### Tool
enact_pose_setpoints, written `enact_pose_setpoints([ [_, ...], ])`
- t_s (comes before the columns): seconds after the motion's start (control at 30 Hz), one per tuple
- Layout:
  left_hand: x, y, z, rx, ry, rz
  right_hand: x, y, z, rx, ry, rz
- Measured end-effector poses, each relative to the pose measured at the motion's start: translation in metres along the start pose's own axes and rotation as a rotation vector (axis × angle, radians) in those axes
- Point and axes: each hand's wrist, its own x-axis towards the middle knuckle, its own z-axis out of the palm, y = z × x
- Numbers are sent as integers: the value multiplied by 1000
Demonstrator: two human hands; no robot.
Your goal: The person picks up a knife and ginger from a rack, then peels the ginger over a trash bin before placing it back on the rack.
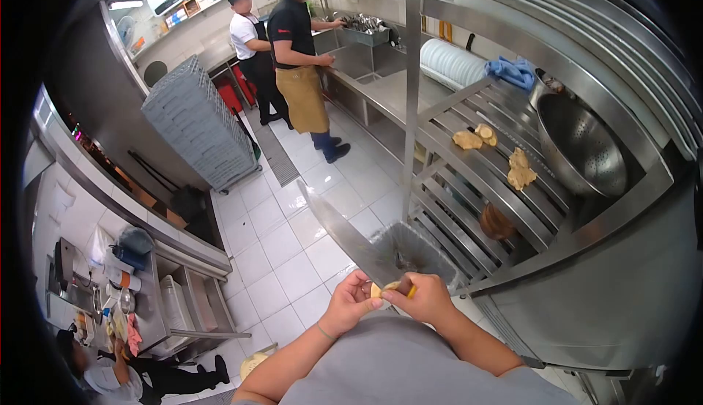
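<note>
In front of my body, my left hand (350,304) is closed around a pale yellow piece of ginger (376,290). My right hand (425,299) meets it, gripping a small tool with a yellow handle (411,290); its blade is mostly hidden by the fingers. Just beyond both hands stands a bin (439,255) lined with a clear bag. Knobbly ginger pieces (521,171) lie on the slatted metal rack (505,207) to the right, with more ginger (467,140) farther back on the same slats.
A large steel colander (582,145) and a blue cloth (510,72) sit on the rack. Stacked white plates (450,64) stand behind. Two people work by the sink (373,61). Grey stacked crates (198,123) stand at left; another person (110,376) is at lower left.
</note>
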Motion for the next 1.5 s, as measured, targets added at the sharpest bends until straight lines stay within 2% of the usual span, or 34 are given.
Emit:
enact_pose_setpoints([
  [0.1, 1, 6, 6, 13, -32, 31, -1, 5, 2, 21, 59, -48],
  [0.2, 1, 4, 7, 84, -27, 34, -1, 3, -4, 2, 11, -37],
  [0.33, 0, -8, -1, 308, 22, 2, 3, 10, -1, -22, 20, -135],
  [0.4, 7, -6, 2, 279, -22, 73, 10, 15, -1, 60, 1, -184],
  [0.47, 9, -11, -3, 192, -88, 54, 14, 27, 12, 103, -21, -206],
  [0.53, 14, -12, -1, 82, -108, 71, 14, 36, 8, 421, -122, 110],
  [0.57, 16, -13, 0, -20, -138, 62, 17, 37, 7, 409, -111, 114],
  [0.63, 13, -18, -7, -35, -150, -5, 14, 35, 13, 486, -167, 200],
  [0.7, 13, -17, -11, 9, -99, -48, 16, 33, 12, 456, -124, 223],
  [0.77, 13, -13, -9, -3, -150, -70, 18, 35, 14, 486, -202, 202],
  [0.83, 9, -16, -9, -7, -34, -9, 18, 37, 15, 488, -185, 205],
  [1.0, 8, -11, -7, 66, -108, -38, 14, 44, 12, 411, -200, 195],
  [1.17, 9, -6, 5, 79, -87, -89, 7, 35, -1, 262, -122, 64],
  [1.5, 19, -20, 4, 153, -135, -126, -1, 49, -6, 278, -154, 42],
])
